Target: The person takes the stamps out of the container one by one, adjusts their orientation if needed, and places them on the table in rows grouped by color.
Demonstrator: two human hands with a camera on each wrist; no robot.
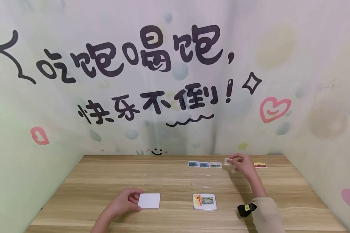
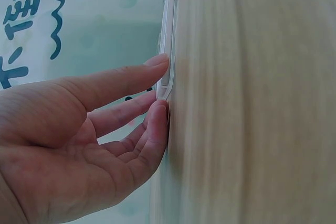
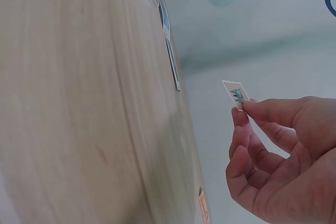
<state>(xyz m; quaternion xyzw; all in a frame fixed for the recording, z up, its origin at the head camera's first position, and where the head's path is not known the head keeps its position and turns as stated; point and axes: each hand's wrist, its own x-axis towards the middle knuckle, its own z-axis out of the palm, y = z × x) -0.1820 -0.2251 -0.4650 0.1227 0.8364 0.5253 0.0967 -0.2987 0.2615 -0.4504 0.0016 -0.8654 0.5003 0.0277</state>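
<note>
Right hand (image 1: 245, 166): grip narrowed to a pinch, thumb and finger on one corner of the small stamp (image 1: 228, 161).
Stamp location: between the three-stamp row (image 1: 204, 165) and the yellow-and-red stamp (image 1: 260, 165); right wrist view shows it raised off the tabletop (image 1: 105, 174), with a greenish figure (too tiny in head view).
Left hand (image 1: 122, 203): grip slightly parted, thumb and fingers hold the white block (image 1: 149, 200) by its left side; only left wrist view shows its edge-on thickness and clear rim.
Picture cards (image 1: 204, 202): stacked right of the block.
Backdrop writing: "吃饱喝饱, 快乐不倒!" (whole only in head view).
Stamp lettering: too small to read.
</note>
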